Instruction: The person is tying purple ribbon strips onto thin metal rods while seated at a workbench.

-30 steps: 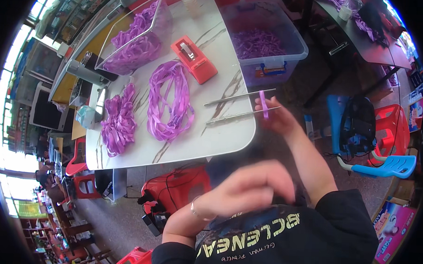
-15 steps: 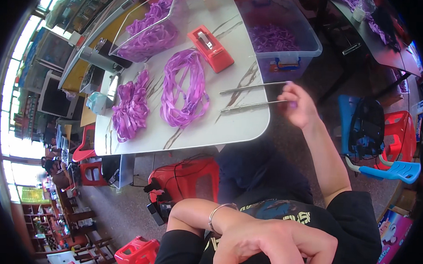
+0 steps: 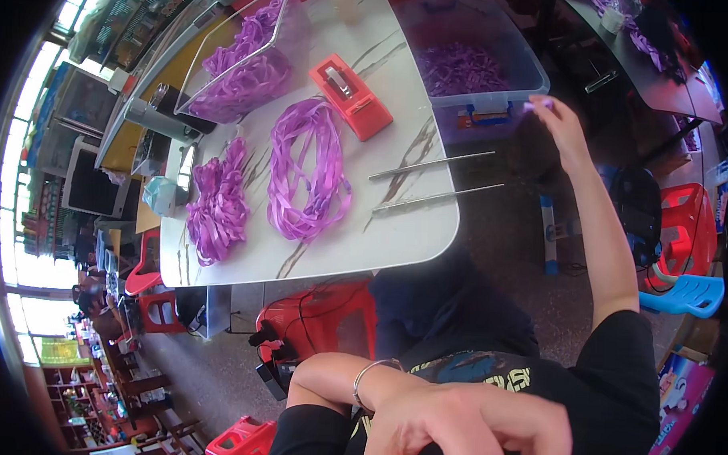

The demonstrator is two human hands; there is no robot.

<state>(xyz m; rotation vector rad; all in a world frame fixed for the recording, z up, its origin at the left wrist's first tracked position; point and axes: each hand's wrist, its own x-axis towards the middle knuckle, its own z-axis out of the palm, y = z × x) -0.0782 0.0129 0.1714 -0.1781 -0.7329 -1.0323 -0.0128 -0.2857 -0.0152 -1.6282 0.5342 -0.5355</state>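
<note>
My right hand is stretched out beyond the table's right side, by the clear bin. Its fingertips pinch a small purple piece, too small to name surely. Two thin metal rods lie side by side on the marble-patterned table, their ends jutting past its edge. My left hand, with a bangle at the wrist, is raised close at the bottom of the view; its fingers are bent and their tips cut off. A loose coil of purple ribbon and a bunched hank of purple ribbon lie left of the rods.
A red tape dispenser stands behind the coil. The clear tub at the back left holds ribbon. Right of the table, the clear bin contains many purple pieces. A red stool stands under the near edge; a blue-and-red chair is at right.
My right hand has left the rods' outer ends and moved right and away, toward the bin. The rods stay on the table. My left hand remains raised, slightly shifted.
</note>
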